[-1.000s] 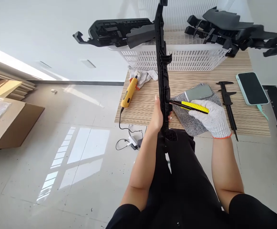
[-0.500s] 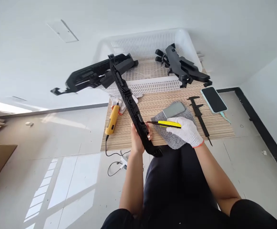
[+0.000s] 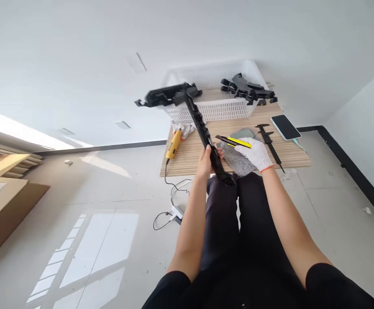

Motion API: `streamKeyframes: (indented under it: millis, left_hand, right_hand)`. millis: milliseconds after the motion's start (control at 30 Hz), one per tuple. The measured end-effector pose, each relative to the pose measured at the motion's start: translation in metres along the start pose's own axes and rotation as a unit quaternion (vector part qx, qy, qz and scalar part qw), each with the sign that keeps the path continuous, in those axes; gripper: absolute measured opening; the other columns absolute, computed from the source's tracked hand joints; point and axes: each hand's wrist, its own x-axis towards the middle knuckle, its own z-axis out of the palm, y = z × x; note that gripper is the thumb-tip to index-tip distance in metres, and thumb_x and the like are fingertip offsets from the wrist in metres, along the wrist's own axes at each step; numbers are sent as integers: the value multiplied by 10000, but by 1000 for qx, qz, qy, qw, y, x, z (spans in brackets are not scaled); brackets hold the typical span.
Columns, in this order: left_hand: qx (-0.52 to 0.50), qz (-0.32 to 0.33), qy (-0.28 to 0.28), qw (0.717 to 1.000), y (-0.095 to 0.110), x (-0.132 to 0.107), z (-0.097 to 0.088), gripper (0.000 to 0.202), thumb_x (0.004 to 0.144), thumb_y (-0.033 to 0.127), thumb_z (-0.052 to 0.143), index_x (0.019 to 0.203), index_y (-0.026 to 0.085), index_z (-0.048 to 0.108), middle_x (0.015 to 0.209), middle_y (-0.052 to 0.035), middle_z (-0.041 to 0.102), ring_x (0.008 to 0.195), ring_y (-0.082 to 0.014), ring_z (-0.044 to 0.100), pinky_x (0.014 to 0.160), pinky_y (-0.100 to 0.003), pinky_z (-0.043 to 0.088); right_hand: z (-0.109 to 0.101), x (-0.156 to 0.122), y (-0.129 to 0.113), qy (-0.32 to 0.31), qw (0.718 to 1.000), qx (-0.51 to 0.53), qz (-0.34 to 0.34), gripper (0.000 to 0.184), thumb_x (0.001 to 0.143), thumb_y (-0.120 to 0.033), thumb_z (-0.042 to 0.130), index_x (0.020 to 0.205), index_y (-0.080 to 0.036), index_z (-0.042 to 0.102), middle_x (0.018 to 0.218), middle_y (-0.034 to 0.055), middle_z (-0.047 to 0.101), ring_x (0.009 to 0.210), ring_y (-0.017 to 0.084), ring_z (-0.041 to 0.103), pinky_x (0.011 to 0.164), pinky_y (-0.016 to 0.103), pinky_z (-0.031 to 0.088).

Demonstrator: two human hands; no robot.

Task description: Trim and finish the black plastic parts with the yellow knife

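Observation:
My bare left hand [image 3: 206, 161] is closed round the lower part of a long black plastic part [image 3: 201, 128], which slants up and away toward the basket. In a white knit glove, my right hand [image 3: 254, 153] grips a yellow and black utility knife [image 3: 238, 142]. Its dark blade end points left, near the plastic part but apart from it. Under the knife lie a grey cloth [image 3: 238, 161] and a flat grey-green object [image 3: 245, 133], partly covered by the glove.
A white plastic basket [image 3: 225, 112] at the back holds black plastic parts [image 3: 247, 89] [image 3: 164, 95], some jutting over its rim. A yellow corded tool [image 3: 174, 143] lies left on the striped table [image 3: 187, 165]. Black calipers [image 3: 270, 146] and a phone [image 3: 286, 127] lie right. Cables [image 3: 174, 197] hang below.
The knife's tip has come away from the plastic part, and my right hand has lifted slightly. My head view has shifted, so the table appears smaller and further right.

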Motion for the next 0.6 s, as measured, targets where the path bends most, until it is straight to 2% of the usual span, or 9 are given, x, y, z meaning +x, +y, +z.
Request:
streamKeyframes:
  millis: [67,167,300,433,533,600]
  left_hand:
    - [-14,-14,-16,1000,2,0,-1,302,1022,370,658,1256,181,675,857,-21,771,727,-133,726,794,-278,585]
    - [-32,-19,-51,998,5,1,-3,348,1033,300,642,1361,186,658,837,-7,761,717,-115,708,781,-258,579]
    - [-30,-32,-80,996,5,7,-5,421,1059,453,608,1356,167,692,783,-7,720,667,-106,664,720,-236,562]
    - [-7,-78,-86,993,7,10,-3,599,1049,639,519,1236,117,745,736,-22,677,627,-108,624,694,-237,539]
    - [-14,-81,-80,993,5,9,-3,621,1014,676,562,1180,105,744,728,-20,669,632,-111,625,704,-247,529]
    - [-23,-72,-84,994,1,8,-5,586,979,657,641,1159,107,735,746,-21,683,653,-123,641,719,-268,532]
  right_hand:
    - [0,2,2,-6,1000,-5,12,440,819,-471,793,1169,-206,820,1114,74,824,1008,253,754,947,388,585]
    - [-1,4,3,-12,1000,6,26,473,807,-473,794,1192,-198,813,1032,72,819,855,222,733,800,355,599]
    - [0,2,1,-3,998,30,47,495,787,-488,804,1180,-187,808,912,52,789,669,167,658,635,308,560]
    - [-2,0,-5,16,991,92,97,503,749,-475,825,1154,-180,785,825,27,746,572,122,597,511,246,492]
    - [-4,-1,-6,55,980,130,141,462,743,-480,807,1087,-176,759,764,13,719,461,91,512,386,216,342]
    - [-5,-2,-6,74,972,160,153,415,736,-486,796,999,-173,725,760,19,721,433,81,480,370,217,304]
